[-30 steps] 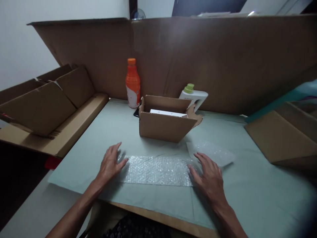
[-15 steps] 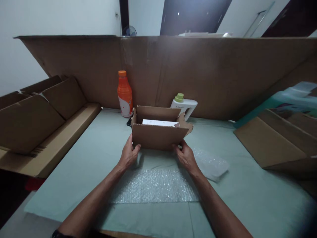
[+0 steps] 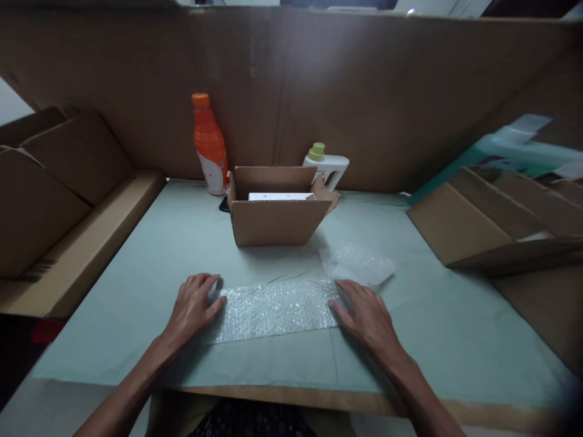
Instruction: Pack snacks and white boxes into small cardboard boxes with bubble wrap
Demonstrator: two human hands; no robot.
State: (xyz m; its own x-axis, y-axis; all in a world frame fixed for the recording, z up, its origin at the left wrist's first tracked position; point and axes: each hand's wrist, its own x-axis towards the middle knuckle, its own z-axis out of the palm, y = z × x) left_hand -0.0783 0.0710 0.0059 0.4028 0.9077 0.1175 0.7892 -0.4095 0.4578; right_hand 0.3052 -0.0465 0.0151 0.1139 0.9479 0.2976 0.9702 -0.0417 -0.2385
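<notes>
A flat sheet of bubble wrap (image 3: 273, 311) lies on the table in front of me. At its left end is my left hand (image 3: 197, 306), thumb and fingers apart. My right hand (image 3: 362, 308) is over the right end, its thumb spread from the fingers; whether it presses on the sheet I cannot tell. Beyond the sheet stands a small open cardboard box (image 3: 277, 223) with its flaps up. Inside it shows the top of a white box (image 3: 280, 196). A second, crumpled piece of bubble wrap (image 3: 359, 262) lies just past my right hand.
An orange bottle (image 3: 210, 145) and a white jug with a green cap (image 3: 327, 164) stand against a cardboard wall (image 3: 364, 97). Larger cartons flank the table, one at left (image 3: 50, 188) and one at right (image 3: 460, 215), near a teal liquid container (image 3: 483, 149).
Both hands have let go of the cardboard box, which now stands on the table. They have come back towards me to the ends of the bubble wrap. The view has tilted down.
</notes>
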